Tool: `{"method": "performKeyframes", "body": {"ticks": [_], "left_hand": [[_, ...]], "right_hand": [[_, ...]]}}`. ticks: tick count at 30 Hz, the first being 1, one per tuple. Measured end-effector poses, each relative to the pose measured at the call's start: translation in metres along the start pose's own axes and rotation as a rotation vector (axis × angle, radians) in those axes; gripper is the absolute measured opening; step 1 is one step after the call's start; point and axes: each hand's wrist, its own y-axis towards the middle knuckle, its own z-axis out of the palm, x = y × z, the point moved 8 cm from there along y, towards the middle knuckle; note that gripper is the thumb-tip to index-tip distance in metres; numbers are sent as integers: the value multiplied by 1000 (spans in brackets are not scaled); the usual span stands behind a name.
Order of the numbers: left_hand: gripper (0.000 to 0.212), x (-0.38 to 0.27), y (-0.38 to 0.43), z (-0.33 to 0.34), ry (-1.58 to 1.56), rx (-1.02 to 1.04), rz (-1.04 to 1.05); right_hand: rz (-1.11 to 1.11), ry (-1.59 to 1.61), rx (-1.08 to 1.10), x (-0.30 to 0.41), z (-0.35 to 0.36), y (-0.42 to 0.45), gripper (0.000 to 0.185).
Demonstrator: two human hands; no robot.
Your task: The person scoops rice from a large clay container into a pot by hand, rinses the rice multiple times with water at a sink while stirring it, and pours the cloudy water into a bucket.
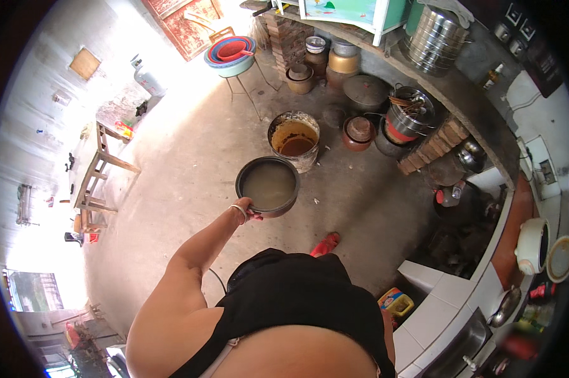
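Observation:
My left hand [250, 209] grips the near left rim of a round dark basin [284, 208]. Cloudy greyish liquid [270, 183] fills much of this basin, which is held out in front of me above the floor. Just beyond it stands a stained bucket [307, 159], crusted along its rim, with brown liquid [296, 146] at the bottom. In the picture the basin's far edge overlaps the bucket's lower part; whether they touch I cannot tell. My right hand is out of view.
Several nested basins [237, 70] sit on a thin-legged stand ahead. Clay jars [358, 133] and a metal pot holding utensils [409, 118] stand right of the bucket. Left are a wooden table [98, 158] and a gas cylinder [147, 78]. A white-tiled counter [431, 314] borders my right.

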Motion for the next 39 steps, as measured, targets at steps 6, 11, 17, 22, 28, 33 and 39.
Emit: {"method": "performKeyframes", "body": {"ticks": [6, 11, 17, 22, 28, 33, 39], "left_hand": [[21, -45, 35, 17, 71, -105, -36], [23, -76, 78, 33, 61, -66, -71], [19, -105, 146, 17, 184, -92, -181], [17, -134, 181, 27, 302, -51, -220], [21, -168, 227, 24, 384, -96, -167], [28, -193, 232, 27, 508, -93, -222], [34, -229, 202, 22, 656, -103, -251]], "right_hand": [[-265, 28, 157, 153, 22, -10, 8], [-334, 19, 49, 228, 32, -17, 11], [-192, 279, 161, 188, 63, -5, 6], [-1210, -977, -111, 124, 92, -3, 19], [-56, 224, -55, 114, 121, -68, 11], [85, 197, -142, 146, 130, -124, 22], [76, 160, -201, 138, 132, -135, 22]]}}
